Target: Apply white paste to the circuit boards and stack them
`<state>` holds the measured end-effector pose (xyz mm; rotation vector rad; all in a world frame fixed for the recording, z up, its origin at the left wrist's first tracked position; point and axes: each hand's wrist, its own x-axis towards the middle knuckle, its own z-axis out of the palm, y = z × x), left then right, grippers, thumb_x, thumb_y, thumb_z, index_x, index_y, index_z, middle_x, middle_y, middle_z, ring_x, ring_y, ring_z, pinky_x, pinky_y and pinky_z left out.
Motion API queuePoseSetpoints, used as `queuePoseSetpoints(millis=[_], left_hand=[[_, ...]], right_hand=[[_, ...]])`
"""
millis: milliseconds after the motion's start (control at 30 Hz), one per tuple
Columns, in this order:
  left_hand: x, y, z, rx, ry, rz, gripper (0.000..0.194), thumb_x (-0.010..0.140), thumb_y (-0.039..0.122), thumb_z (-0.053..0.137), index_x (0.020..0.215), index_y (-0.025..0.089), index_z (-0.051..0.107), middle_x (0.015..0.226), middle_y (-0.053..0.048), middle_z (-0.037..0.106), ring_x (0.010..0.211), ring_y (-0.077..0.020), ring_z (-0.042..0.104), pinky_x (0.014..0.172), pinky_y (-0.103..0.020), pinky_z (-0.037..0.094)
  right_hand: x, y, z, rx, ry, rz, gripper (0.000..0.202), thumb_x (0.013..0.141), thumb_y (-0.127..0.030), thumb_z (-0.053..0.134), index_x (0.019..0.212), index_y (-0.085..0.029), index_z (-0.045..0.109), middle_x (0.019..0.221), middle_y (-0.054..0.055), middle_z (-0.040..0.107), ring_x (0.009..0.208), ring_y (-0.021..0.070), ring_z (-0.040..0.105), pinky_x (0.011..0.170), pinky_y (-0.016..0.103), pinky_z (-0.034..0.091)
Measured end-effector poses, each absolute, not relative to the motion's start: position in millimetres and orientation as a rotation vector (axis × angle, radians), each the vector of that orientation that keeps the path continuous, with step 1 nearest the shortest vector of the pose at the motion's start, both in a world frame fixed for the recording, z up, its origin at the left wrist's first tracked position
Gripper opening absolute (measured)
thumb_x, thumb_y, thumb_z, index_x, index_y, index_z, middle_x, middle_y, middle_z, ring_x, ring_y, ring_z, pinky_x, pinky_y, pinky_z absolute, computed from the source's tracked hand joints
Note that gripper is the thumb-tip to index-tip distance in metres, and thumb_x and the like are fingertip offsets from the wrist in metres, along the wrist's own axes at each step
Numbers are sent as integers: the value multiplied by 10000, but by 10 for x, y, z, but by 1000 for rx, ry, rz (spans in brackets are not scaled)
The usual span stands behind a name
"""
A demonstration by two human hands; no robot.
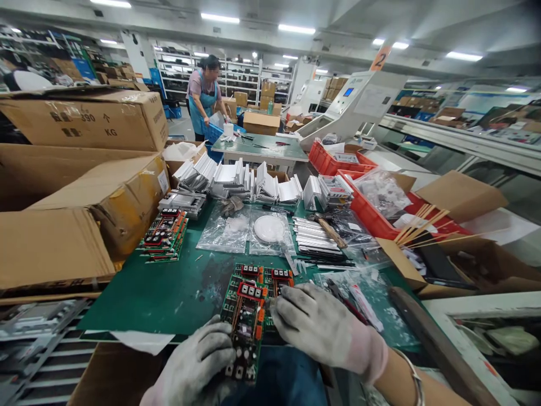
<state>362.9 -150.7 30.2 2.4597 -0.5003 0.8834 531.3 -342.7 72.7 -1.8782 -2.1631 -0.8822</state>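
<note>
your left hand (200, 361) and right hand (316, 327) curl at the board (246, 330); i can't tell if their fingers grip. a loose hold could drop it.

The left hand (207, 358), in a smudged glove (181, 375), is held low with its fingers together and bent inward, while the right hand (315, 321), gloved alike, is palm down and higher, fingers curled, its bare forearm (437, 389) slanting from the lower right.

A cardboard box (97, 121) stands left, red crates (366, 211) right.
</note>
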Motion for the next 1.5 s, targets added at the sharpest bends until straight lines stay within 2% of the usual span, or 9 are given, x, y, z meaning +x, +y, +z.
queuePoseSetpoints(millis=[433,633,833,933,1000,1200,1300,1400,1500], left_hand=[[3581,-1456,237,2473,-498,823,118,942,204,547,1045,185,600,888,-45,701,962,-169,674,1001,-318,524],[3578,-1442,208,2447,-472,845,112,936,195,551,1039,185,595,868,-38,694,937,-162,675,992,-309,527],[3542,-1409,175,2393,-452,840,130,983,271,504,1031,176,578,862,-44,679,927,-151,666,961,-284,544],[3523,-1397,143,2359,-419,851,131,986,287,506,1029,189,580,864,-43,674,918,-153,667,938,-295,560],[3516,-1391,116,2335,-397,863,129,977,304,527,1016,197,587,863,-40,667,911,-154,669,933,-305,565],[3507,-1375,51,2274,-332,816,192,964,385,544,1011,208,602,900,-51,659,941,-176,667,924,-330,574],[3504,-1376,51,2281,-339,853,192,965,389,543,999,206,590,879,-45,654,936,-168,669,888,-294,586],[3506,-1381,63,2350,-345,916,179,976,361,529,1006,194,583,872,-41,658,935,-153,670,909,-274,572],[3514,-1393,77,2473,-376,966,189,986,340,508,1010,175,598,857,-42,673,941,-155,671,969,-293,541]], right_hand=[[5264,-3322,693,-1943,-2282,-747,118,894,-203,605,778,-214,626,913,48,679,825,210,564,618,347,428],[5252,-3344,724,-1879,-2125,-830,140,928,-124,547,859,-196,646,855,23,688,770,172,596,634,320,448],[5480,-3615,711,-1919,-1455,-519,188,970,-185,451,972,-242,630,932,43,710,854,160,679,711,273,546],[5757,-3838,485,-2058,-874,-283,135,913,-310,508,991,-232,586,865,40,727,738,181,698,626,273,560],[5987,-3988,296,-2204,-597,-208,229,887,-395,480,1003,-217,565,797,41,711,682,198,680,608,294,546],[6539,-4303,-99,-2546,-334,-341,336,780,-510,454,842,-214,600,852,111,684,839,303,651,738,419,506],[6530,-4319,-110,-2578,-381,-395,406,755,-533,446,873,-203,653,1074,154,659,1053,350,587,880,476,470],[6278,-4261,-43,-2590,-521,-361,485,808,-540,440,1087,-218,671,1208,121,621,1135,325,557,941,458,457],[5941,-4242,-32,-2619,-702,-82,421,887,-540,428,1143,-309,670,1144,58,656,1003,261,643,826,381,524]])
